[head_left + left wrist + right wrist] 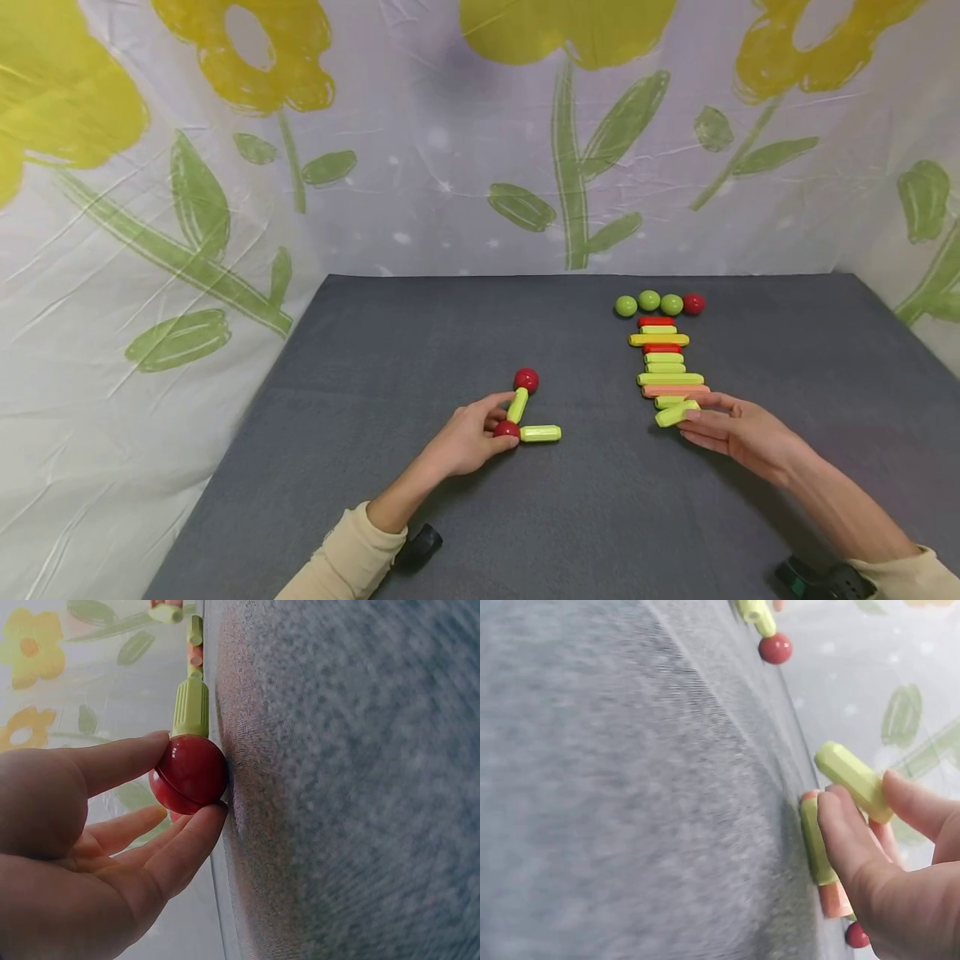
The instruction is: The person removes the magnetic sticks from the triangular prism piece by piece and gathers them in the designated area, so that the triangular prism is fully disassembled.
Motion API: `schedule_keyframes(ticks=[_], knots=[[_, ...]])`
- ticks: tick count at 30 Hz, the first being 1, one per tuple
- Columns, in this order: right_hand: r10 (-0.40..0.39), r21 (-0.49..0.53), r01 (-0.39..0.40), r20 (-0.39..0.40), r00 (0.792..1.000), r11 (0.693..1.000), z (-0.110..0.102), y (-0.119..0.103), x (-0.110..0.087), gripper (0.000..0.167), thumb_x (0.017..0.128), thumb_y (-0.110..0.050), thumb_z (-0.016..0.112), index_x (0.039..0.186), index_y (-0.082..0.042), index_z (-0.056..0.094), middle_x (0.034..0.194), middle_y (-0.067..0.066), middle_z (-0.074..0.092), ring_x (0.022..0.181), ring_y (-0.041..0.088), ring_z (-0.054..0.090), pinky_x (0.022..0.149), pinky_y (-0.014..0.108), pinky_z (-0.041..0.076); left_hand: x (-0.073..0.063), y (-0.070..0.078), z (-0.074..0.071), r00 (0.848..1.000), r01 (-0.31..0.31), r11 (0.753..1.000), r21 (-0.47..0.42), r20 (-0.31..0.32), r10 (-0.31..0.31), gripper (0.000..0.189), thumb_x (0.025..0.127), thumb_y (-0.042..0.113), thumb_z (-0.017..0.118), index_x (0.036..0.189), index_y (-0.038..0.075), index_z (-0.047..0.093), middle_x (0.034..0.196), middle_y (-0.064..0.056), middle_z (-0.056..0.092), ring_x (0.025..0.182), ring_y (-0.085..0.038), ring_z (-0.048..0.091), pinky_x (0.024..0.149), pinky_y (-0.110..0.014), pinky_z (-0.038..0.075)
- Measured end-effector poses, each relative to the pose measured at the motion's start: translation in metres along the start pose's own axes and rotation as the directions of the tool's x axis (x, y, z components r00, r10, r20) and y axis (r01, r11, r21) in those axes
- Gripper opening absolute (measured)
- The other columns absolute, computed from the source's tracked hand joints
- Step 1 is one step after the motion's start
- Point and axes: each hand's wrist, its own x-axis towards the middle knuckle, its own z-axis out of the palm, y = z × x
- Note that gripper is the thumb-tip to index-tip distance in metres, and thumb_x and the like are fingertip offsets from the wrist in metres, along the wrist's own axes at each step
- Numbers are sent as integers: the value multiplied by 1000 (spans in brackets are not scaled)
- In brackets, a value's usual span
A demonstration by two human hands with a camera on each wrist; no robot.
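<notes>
My left hand [463,440] pinches a red ball [192,772] between thumb and fingertips, close over the dark tabletop. From this ball a yellow-green rod [541,433] points right, and a second yellow-green rod [517,405] leads away to another red ball [527,380]. My right hand [753,442] pinches a loose yellow-green rod [853,780] between thumb and fingers, tilted above the near end of a column of rods. In the right wrist view, a yellow-green rod [817,844] of that column lies just behind the fingers.
The column holds several rods side by side, among them a long yellow rod [659,340], a salmon rod [671,390] and a red rod [656,321]. Beyond it sit three green balls [649,301] and a red ball [693,303]. A flower-printed cloth [420,167] stands behind the table [420,333].
</notes>
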Motion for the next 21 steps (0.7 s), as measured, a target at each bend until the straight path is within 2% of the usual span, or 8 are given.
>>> schedule_keyframes(ticks=[3,5,9,12,14,17,21], knots=[[9,18,-9,-3,1000,1000,-2,4,-2,33,97,-7,56,122,2,36,108,4,63,103,16,63,93,34,47,0,0,0,1000,5,1000,1,-2,-5,59,87,12,72,140,8,47,120,-15,60,106,-26,60,87,-41,51],[17,22,-16,-25,1000,1000,-2,7,-2,34,96,-6,57,121,3,37,107,4,63,102,15,63,93,34,48,-1,0,0,1000,1,1000,1,-4,-1,59,87,12,72,139,7,46,120,-15,60,106,-26,60,87,-41,51],[43,-75,-53,-122,992,996,0,10,-1,52,95,-11,60,130,10,29,105,4,64,97,13,64,89,34,50,-1,0,0,1000,-7,1000,-1,-5,7,59,87,11,72,139,7,47,119,-16,60,106,-27,60,87,-41,51],[64,-177,-104,-220,973,979,4,11,-1,67,93,-18,65,136,13,23,101,5,66,91,13,66,83,33,53,-1,0,1,1000,-7,1000,0,-4,7,59,87,12,72,139,7,47,119,-16,60,105,-26,60,87,-41,51],[81,-209,-142,-274,958,968,6,10,-1,72,92,-21,66,138,14,24,99,6,67,88,13,66,80,32,54,-1,0,1,1000,-9,1000,2,-5,9,59,87,12,72,139,7,47,119,-15,61,105,-26,60,87,-41,51],[101,-195,-164,-298,949,967,6,9,-2,70,93,-19,65,137,17,24,98,6,68,86,13,67,79,32,55,-1,0,1,1000,-14,1000,3,-6,14,59,87,11,72,139,7,46,119,-16,61,105,-26,60,86,-41,51],[114,-138,-157,-280,953,978,5,8,-3,64,97,-11,57,139,20,18,99,6,68,87,12,67,81,33,54,0,0,1,1000,-20,1000,3,-6,20,59,86,11,72,139,7,47,119,-16,61,105,-26,61,86,-41,51]])
